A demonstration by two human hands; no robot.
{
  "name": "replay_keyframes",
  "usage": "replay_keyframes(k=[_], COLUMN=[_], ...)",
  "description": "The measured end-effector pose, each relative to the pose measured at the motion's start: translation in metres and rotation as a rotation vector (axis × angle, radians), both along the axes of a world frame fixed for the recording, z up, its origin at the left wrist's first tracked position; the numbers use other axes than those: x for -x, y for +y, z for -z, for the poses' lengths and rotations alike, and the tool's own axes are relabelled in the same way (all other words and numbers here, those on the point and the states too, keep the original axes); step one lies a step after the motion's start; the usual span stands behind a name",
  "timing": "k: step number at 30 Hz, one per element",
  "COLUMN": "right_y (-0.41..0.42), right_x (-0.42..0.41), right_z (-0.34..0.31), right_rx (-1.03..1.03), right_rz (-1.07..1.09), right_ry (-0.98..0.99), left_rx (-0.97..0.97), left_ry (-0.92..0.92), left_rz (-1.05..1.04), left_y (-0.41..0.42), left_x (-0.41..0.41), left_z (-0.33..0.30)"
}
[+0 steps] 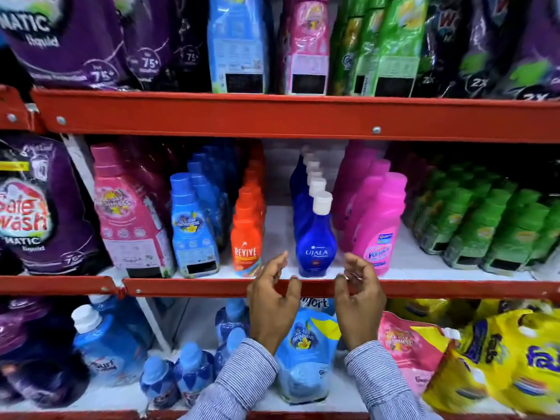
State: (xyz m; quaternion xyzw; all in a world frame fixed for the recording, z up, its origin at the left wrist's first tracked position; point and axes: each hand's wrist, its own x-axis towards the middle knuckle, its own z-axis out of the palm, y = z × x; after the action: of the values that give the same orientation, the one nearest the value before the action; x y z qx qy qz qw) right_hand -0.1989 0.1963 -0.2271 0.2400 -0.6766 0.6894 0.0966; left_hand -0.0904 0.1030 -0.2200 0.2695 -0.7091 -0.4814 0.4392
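A dark blue Ujala bottle point(315, 241) with a white cap stands at the front of the middle shelf point(212, 287), heading a row of like bottles. My left hand point(272, 295) is raised just left of and below it, fingers loosely curled and holding nothing. My right hand point(359, 294) hovers just right of the bottle's base, fingers likewise loosely curled and empty. Neither hand touches the bottle. An orange Revive bottle point(246, 244) stands to the left, a pink Vanish bottle point(380, 231) to the right. Both wrists wear striped sleeves.
Red metal shelves hold packed laundry goods. Light blue bottles point(194, 228) and a pink pouch point(127, 213) stand left, green packs point(485, 231) right. Purple Safewash bags point(39, 207) fill the far left. The lower shelf holds blue pouches point(306, 353) and yellow packs point(500, 359).
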Motion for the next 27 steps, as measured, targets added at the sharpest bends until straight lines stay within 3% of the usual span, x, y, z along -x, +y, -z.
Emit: replay_keyframes(k=[7, 14, 27], right_y=[0.004, 0.002, 0.006], right_x=[0.021, 0.035, 0.031], right_z=[-0.003, -0.009, -0.005], right_rx=[-0.239, -0.233, -0.13], right_rz=[-0.219, -0.367, -0.325], right_ry=[0.012, -0.021, -0.046], left_rx=[0.033, 0.041, 0.009], left_ry=[-0.091, -0.101, -0.117], left_rz=[0.034, 0.065, 0.04], left_y=[0.002, 0.001, 0.001], left_x=[0.021, 0.026, 0.026], left_z=[-0.004, -0.007, -0.004])
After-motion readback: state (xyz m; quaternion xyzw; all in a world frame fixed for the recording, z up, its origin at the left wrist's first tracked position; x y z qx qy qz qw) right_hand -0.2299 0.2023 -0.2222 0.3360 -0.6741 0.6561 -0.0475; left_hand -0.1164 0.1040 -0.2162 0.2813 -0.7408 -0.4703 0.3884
